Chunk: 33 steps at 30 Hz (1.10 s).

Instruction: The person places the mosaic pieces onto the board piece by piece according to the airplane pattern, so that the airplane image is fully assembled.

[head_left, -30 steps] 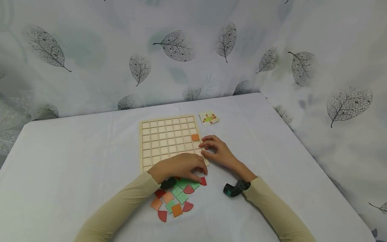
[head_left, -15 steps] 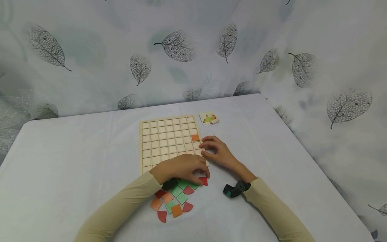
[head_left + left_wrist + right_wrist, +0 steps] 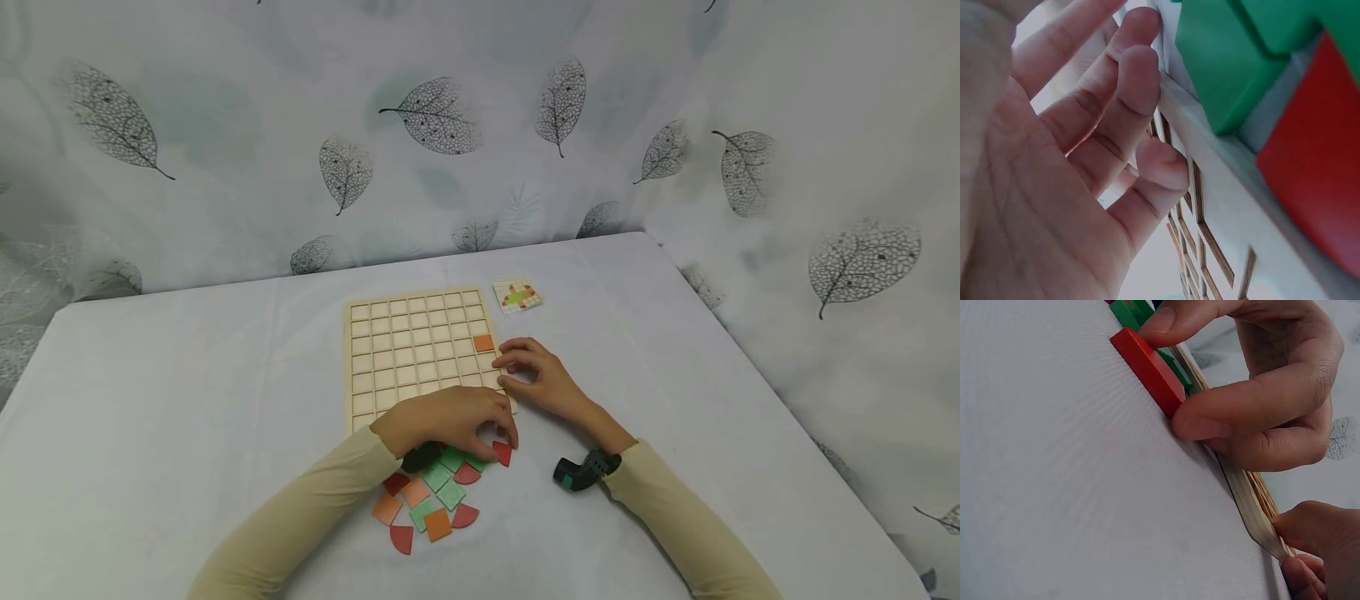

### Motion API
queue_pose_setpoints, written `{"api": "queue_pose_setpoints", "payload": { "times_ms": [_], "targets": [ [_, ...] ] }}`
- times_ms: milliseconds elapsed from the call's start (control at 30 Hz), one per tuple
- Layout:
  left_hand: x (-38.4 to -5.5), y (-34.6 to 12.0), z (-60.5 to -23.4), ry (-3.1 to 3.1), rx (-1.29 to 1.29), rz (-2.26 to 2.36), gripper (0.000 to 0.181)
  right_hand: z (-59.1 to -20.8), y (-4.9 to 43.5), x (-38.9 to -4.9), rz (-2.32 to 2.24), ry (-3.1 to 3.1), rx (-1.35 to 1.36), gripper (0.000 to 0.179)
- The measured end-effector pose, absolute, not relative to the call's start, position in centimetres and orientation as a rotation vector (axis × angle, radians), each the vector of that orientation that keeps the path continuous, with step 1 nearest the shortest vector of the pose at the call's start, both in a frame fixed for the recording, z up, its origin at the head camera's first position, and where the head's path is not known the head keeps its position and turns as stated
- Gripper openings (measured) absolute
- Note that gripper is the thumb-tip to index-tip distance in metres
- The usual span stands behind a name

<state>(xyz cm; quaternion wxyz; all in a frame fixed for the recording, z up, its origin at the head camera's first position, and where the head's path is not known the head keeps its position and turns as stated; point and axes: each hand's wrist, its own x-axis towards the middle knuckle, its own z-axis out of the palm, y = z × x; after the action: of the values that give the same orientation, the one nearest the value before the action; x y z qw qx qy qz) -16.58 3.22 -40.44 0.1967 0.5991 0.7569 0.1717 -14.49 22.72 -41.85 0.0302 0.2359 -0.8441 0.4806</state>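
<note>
In the head view, my left hand reaches over the near edge of the wooden grid board. Its thumb and index finger pinch a red quarter-circle tile, which lies on the cloth; the right wrist view shows the fingertips at either end of this red tile. In the left wrist view, the other fingers curl beside the board's rim. My right hand grips the board's right edge, thumb on top and a finger lower down. One orange square tile sits in a right-hand cell.
Several loose tiles lie below the board: green squares, an orange square, red quarter-circles. A small pattern card lies behind the board's right corner. The white-covered table meets a leaf-print cloth at the back.
My left hand has moved slightly toward the near side, and the red quarter-circle tile at its fingertips has shifted and turned a little. My right hand stays on the board's edge.
</note>
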Motion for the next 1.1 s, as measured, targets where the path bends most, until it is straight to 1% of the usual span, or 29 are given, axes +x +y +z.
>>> {"api": "queue_pose_setpoints", "payload": {
  "times_ms": [267,500,833,1100],
  "targets": [
    [-16.53,3.27,-40.39,2.172,1.768,0.475,0.014,-41.61,22.71,-14.45,1.494,-2.608,0.724,0.02],
    [-16.4,3.25,-40.42,2.203,1.77,0.425,0.022,-41.35,22.58,-14.26,1.499,-2.612,0.719,0.021],
    [-16.34,3.54,-40.19,2.238,1.764,0.398,0.017,-41.7,22.62,-14.34,1.462,-2.615,0.718,0.019],
    [-16.41,3.49,-40.3,2.257,1.78,0.425,0.016,-41.28,22.52,-14.17,1.5,-2.615,0.706,0.021]
  ]
}}
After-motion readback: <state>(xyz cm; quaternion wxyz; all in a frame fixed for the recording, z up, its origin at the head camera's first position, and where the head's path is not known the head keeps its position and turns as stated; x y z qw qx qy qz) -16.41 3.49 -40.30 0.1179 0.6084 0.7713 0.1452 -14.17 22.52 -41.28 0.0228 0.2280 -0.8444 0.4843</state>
